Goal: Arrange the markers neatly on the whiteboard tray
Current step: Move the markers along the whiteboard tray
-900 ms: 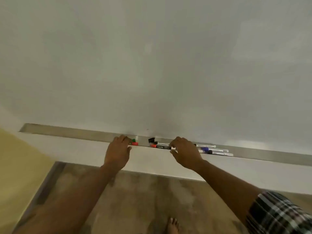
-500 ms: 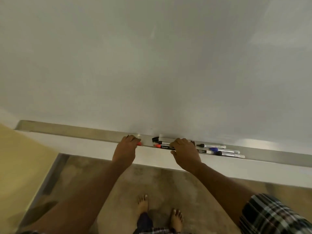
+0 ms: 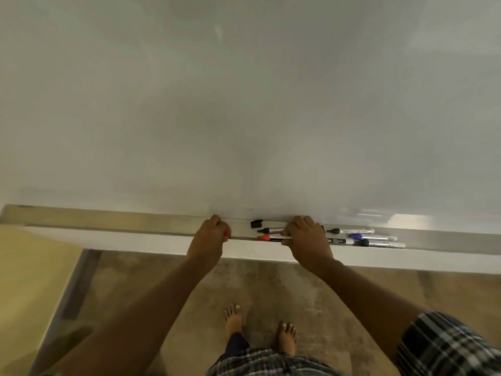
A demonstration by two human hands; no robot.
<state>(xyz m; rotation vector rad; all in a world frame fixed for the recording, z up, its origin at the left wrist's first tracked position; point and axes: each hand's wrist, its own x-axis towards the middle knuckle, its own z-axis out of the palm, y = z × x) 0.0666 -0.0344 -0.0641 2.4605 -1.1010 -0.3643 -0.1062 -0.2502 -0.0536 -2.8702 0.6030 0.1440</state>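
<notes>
A long metal whiteboard tray runs under the whiteboard. My right hand is shut on an uncapped red marker lying along the tray's front edge, its tip pointing left. Behind it lies an uncapped black marker, with a loose black cap beside it. My left hand is closed on a red cap left of the markers. Three capped markers lie to the right: a black one, a blue one and a dark one.
The tray's left stretch holds nothing visible. Below are a white wall band, a brownish floor and my bare feet. A yellow surface stands at the lower left.
My left hand has closed over the caps; the green cap no longer shows and only a bit of red peeks out. My right hand stays on the red marker. The view tilted down.
</notes>
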